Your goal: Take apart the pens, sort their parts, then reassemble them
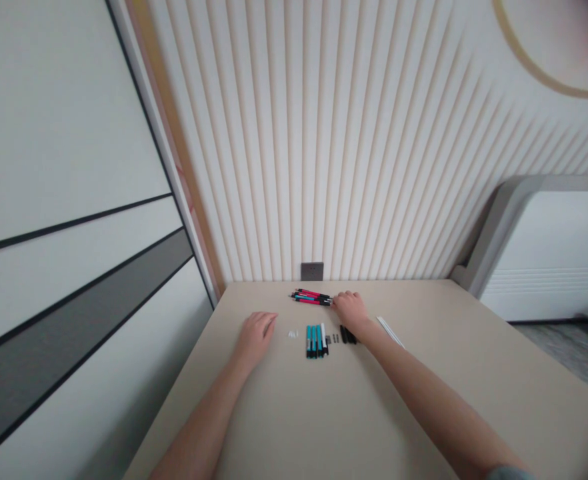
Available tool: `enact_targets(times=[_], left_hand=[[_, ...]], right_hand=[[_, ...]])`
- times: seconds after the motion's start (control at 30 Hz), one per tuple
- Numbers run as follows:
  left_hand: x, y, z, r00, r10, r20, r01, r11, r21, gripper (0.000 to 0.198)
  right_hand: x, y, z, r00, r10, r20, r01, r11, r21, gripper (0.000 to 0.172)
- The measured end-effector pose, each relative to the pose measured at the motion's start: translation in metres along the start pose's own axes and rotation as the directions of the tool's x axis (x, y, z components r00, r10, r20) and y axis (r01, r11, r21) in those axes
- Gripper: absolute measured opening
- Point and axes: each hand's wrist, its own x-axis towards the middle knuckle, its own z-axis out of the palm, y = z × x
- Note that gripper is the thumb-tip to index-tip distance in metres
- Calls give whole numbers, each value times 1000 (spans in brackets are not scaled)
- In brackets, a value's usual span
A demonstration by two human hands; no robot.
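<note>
Several pens [310, 301]: light handling should curb rolling.
Right hand [353, 310]: at pen ends, grasp unclear.
Left hand [255, 333]: grasp unclear.

Just left of the right hand [351, 310], the pens [311, 301] were pinkish red, blue and black; between it and the left hand [255, 332], the barrels [319, 337] were teal and black, one white and black; right of it, the sticks [390, 332] were white, and beyond, the wall [299, 133] was striped off-white and tan.
</note>
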Motion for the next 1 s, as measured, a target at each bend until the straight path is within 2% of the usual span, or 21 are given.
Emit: enact_targets(times=[0.17,0.3,0.43,0.53,0.63,0.77,1.0], left_hand=[[-2,9,2,1000,-22,-22,20,997,-69,30],[-3,25,5,995,-97,2,95,965,-246,41],[-6,40,6,966,-181,182,252,810,-529,42],[-8,44,5,946,-225,234,323,732,-600,37],[-9,42,3,950,-251,186,312,751,-582,31],[-9,37,3,972,-204,115,234,812,-534,24],[-6,37,-2,995,30,92,8,919,-394,22]], right_hand=[[-31,4,-14,994,-53,-97,57,998,41,25],[-76,3,-17,936,-100,-338,180,960,216,27],[-107,-1,-13,885,-91,-457,256,914,314,27],[-115,-4,-12,862,-94,-498,314,870,379,25],[-118,-7,-11,868,-85,-489,356,794,493,23],[-120,-11,-7,925,-45,-377,297,703,646,25],[-119,-9,-12,965,49,-257,183,575,798,23]])
